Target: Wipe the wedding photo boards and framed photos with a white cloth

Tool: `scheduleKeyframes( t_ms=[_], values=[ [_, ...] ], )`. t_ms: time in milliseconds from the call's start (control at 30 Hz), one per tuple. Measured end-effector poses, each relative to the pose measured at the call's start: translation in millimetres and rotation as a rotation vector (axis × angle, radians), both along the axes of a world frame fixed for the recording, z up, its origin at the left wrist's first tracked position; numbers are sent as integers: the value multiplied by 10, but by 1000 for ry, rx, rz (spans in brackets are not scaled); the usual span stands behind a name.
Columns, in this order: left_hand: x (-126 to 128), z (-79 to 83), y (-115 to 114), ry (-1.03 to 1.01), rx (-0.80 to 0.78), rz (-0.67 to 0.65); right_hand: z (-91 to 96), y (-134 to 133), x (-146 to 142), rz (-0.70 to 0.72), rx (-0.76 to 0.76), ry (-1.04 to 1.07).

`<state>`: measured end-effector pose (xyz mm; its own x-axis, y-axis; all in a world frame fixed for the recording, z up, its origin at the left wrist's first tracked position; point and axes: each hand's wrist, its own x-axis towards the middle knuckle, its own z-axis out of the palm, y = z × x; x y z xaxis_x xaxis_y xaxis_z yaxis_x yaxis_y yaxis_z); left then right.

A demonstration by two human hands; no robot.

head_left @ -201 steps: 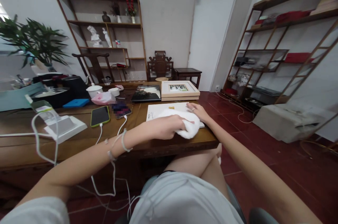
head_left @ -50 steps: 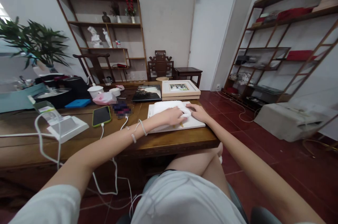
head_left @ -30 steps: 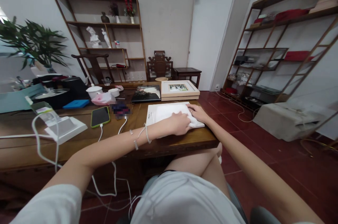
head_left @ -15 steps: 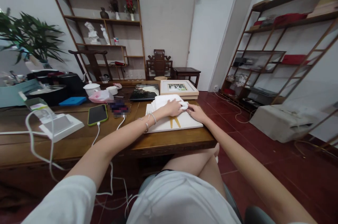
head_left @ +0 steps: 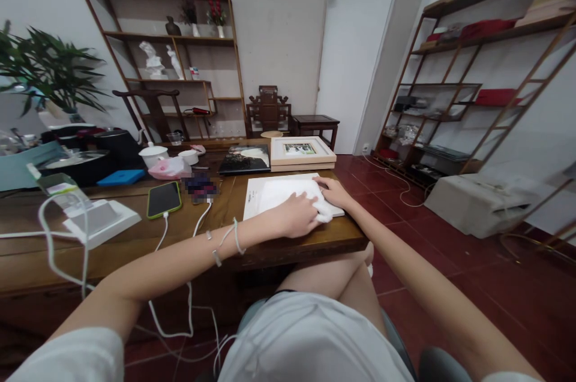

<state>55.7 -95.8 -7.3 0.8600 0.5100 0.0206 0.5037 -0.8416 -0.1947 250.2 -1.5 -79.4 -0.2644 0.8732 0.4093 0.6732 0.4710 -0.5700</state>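
A flat white board [head_left: 255, 188], with small writing near its left side, lies at the table's front right corner. My left hand [head_left: 299, 215] has its fingers closed on a white cloth [head_left: 288, 189], pressed against the board near its front edge. The cloth spreads over much of the board's face and hides what is on it. At the far right side, my right hand [head_left: 333, 192] grips the board's edge, with its thumb and fingers partly hidden. A bracelet [head_left: 236, 235] circles my left wrist.
Behind the board are a light wooden picture frame [head_left: 274, 161] and a dark glossy picture [head_left: 238, 160]. Left of it on the wooden table [head_left: 229, 190] are a charging phone [head_left: 164, 199], a pink bag [head_left: 168, 169] and a white stand [head_left: 105, 223] with a looping cable.
My left hand has moved the cloth towards me, from the middle of the board to its front edge. The cloth now covers the yellow marks. My right hand stays at the edge.
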Motion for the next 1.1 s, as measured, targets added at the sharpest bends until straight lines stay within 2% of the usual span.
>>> scheduleKeyframes(
  t_ms=[100,167,233,433,500,600,733,833,933,1100],
  values=[
    [-33,9,-167,8,-11,-44,-10,7,8,0,-13,25],
    [-38,20,-130,7,-21,-36,-11,2,4,2,-20,47],
    [-24,28,29,0,-33,1,-10,-3,-6,3,-24,76],
    [137,-5,762,-30,-42,147,-40,59,7,-43,-27,238],
    [235,-33,901,-44,-43,156,-54,114,33,-85,-21,329],
    [397,-74,937,-65,-46,135,-67,197,62,-134,-17,472],
    [530,-71,775,-70,-66,95,-61,256,55,-143,-49,608],
    [495,-17,543,-63,-78,42,-50,253,30,-118,-96,654],
    [345,36,206,-55,-80,-35,-48,227,4,-86,-137,652],
    [-67,67,-332,-53,-107,-172,-58,174,-18,-47,-159,545]
  ],
)
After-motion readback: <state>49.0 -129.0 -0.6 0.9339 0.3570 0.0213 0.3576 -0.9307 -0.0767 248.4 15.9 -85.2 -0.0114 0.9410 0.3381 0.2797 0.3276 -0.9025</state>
